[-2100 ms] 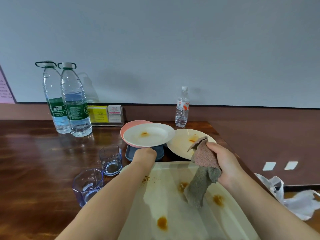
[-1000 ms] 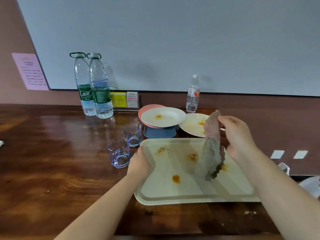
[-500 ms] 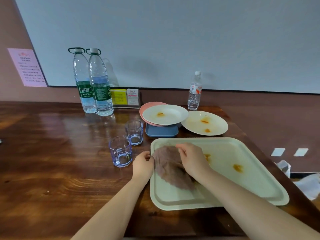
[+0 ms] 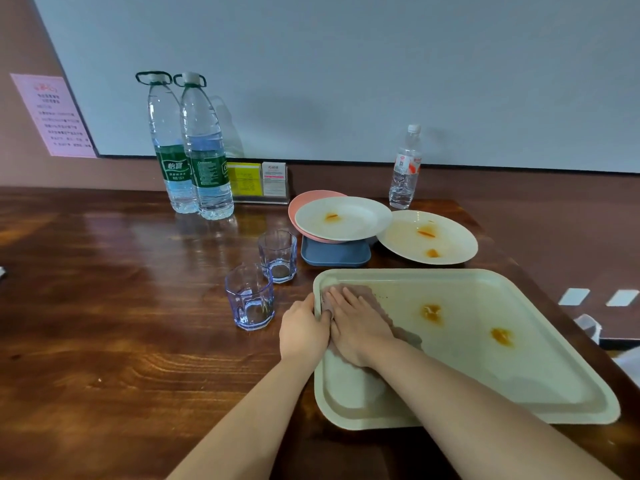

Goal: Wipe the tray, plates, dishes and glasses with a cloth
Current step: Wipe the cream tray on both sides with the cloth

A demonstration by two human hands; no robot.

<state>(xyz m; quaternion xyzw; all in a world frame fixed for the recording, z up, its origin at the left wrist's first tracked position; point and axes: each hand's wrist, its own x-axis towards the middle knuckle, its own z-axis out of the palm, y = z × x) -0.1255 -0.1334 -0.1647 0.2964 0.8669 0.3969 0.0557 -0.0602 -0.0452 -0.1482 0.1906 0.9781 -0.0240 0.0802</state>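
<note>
A cream tray (image 4: 519, 382) with orange sauce stains lies on the wooden table in front of me. My right hand (image 4: 356, 323) presses a brownish cloth (image 4: 405, 336) flat against the tray's far left corner, fingers straight. My left hand (image 4: 303, 329) grips the tray's left rim. Behind the tray, a stained white plate (image 4: 343, 218) sits on a pink plate (image 4: 304, 199), both stacked on a blue dish (image 4: 334, 256). Another stained plate (image 4: 427, 237) lies to the right. Two clear glasses (image 4: 250, 296) (image 4: 278, 254) stand left of the tray.
Two large water bottles (image 4: 204, 150) and a card holder (image 4: 259, 183) stand at the back wall, with a small bottle (image 4: 404, 168) behind the plates. The table's right edge (image 4: 540, 289) runs close beside the tray. White plastic (image 4: 588, 327) lies beyond that edge.
My right hand brought the hanging cloth down onto the tray and has slid it toward the far left corner. My left hand stays on the left rim.
</note>
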